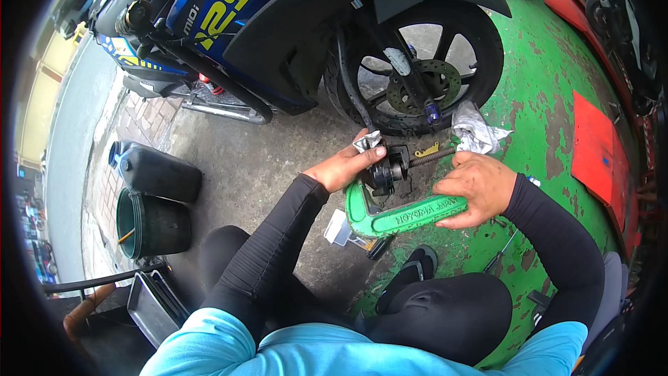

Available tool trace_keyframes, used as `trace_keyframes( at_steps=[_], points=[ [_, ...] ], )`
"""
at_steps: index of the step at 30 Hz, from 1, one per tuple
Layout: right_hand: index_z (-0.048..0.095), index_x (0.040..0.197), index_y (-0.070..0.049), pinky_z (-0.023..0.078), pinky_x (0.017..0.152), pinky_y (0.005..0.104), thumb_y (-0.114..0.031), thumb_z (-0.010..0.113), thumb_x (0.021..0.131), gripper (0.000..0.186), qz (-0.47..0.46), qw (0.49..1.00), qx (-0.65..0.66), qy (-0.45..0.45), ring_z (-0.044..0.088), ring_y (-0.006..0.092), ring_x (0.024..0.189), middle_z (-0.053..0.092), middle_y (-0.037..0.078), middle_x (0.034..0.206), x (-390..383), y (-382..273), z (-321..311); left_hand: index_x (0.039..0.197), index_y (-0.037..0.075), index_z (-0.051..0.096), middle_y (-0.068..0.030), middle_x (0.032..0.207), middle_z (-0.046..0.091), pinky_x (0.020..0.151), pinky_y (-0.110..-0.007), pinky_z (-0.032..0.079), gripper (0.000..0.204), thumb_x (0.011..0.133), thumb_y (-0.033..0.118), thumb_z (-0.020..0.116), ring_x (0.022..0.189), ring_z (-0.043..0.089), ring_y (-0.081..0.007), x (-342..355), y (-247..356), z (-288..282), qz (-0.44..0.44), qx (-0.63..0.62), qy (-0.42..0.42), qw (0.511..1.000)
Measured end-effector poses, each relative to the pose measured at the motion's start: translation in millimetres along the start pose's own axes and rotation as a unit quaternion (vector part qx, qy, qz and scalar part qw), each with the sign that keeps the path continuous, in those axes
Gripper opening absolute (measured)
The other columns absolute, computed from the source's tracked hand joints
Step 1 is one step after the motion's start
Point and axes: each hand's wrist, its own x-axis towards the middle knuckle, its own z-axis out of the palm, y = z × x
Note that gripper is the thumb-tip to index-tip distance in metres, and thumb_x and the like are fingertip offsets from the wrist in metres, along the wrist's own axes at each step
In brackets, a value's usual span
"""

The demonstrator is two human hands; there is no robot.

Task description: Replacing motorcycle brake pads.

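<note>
In front of the motorcycle's wheel, my left hand (342,168) is closed around a black brake caliper (378,179), its thumb on top. A crumpled whitish rag (367,141) shows at those fingers. The caliper sits within a green C-clamp (410,216), whose threaded screw (433,157) runs from the caliper toward my right hand. My right hand (481,189) grips the clamp's right end, fingers wrapped over it and thumb below. A black hose (348,76) leads up from the caliper. The brake disc (445,83) is on the wheel, apart from the caliper.
A blue motorcycle (209,21) stands ahead, its front wheel (490,63) close to my hands. A grey-white rag (479,131) lies by the tyre. At left are a dark jerrycan (156,170) and a green bucket (163,226). A screwdriver (499,254) lies at right.
</note>
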Motion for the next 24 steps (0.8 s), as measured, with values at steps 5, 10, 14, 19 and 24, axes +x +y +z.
trace_keyframes(
  at_steps=[5, 10, 14, 19, 24],
  points=[
    [0.06, 0.082, -0.015, 0.042, 0.064, 0.0361, -0.048, 0.076, 0.074, 0.038, 0.022, 0.996, -0.074, 0.037, 0.05, 0.0243, 0.058, 0.055, 0.002, 0.061, -6, -12, 14, 0.157, -0.001, 0.019, -0.0168, 0.154, 0.038, 0.119, -0.036, 0.027, 0.083, 0.101, 0.048, 0.055, 0.143, 0.035, -0.0228, 0, -1, -1, -0.024, -0.021, 0.002, 0.999],
    [0.061, 0.082, -0.013, 0.042, 0.069, 0.0346, -0.047, 0.075, 0.075, 0.037, 0.029, 0.991, -0.119, 0.05, 0.053, 0.0218, 0.058, 0.053, 0.001, 0.06, -12, -20, 29, 0.153, 0.008, 0.032, -0.0111, 0.139, 0.052, 0.11, -0.035, 0.039, 0.06, 0.105, 0.04, 0.049, 0.128, 0.05, -0.0193, 1, -27, 12, 0.061, -0.112, 0.054, 0.99],
    [0.062, 0.086, -0.012, 0.042, 0.072, 0.0345, -0.047, 0.075, 0.077, 0.038, 0.049, 0.986, -0.133, 0.084, 0.055, 0.0206, 0.059, 0.052, 0.001, 0.061, -15, -21, 35, 0.156, 0.002, 0.024, -0.0102, 0.149, 0.044, 0.116, -0.032, 0.029, 0.074, 0.104, 0.046, 0.051, 0.138, 0.04, -0.019, -2, -29, 20, 0.059, -0.158, 0.065, 0.984],
    [0.063, 0.089, -0.012, 0.043, 0.076, 0.0348, -0.047, 0.074, 0.078, 0.039, 0.048, 0.984, -0.159, 0.073, 0.057, 0.0199, 0.063, 0.053, 0.001, 0.064, -9, -26, 33, 0.157, -0.002, 0.017, -0.0136, 0.15, 0.043, 0.114, -0.032, 0.033, 0.079, 0.104, 0.046, 0.05, 0.137, 0.042, -0.0207, -5, -33, 29, 0.032, -0.189, 0.138, 0.972],
    [0.061, 0.088, -0.013, 0.045, 0.085, 0.0366, -0.047, 0.074, 0.077, 0.039, 0.033, 0.977, -0.208, 0.033, 0.059, 0.0197, 0.065, 0.053, 0.001, 0.064, 5, -45, 7, 0.151, 0.003, 0.031, -0.0125, 0.139, 0.05, 0.11, -0.033, 0.038, 0.068, 0.104, 0.047, 0.049, 0.129, 0.049, -0.02, -1, -49, 25, 0.059, -0.198, 0.147, 0.967]
  ],
)
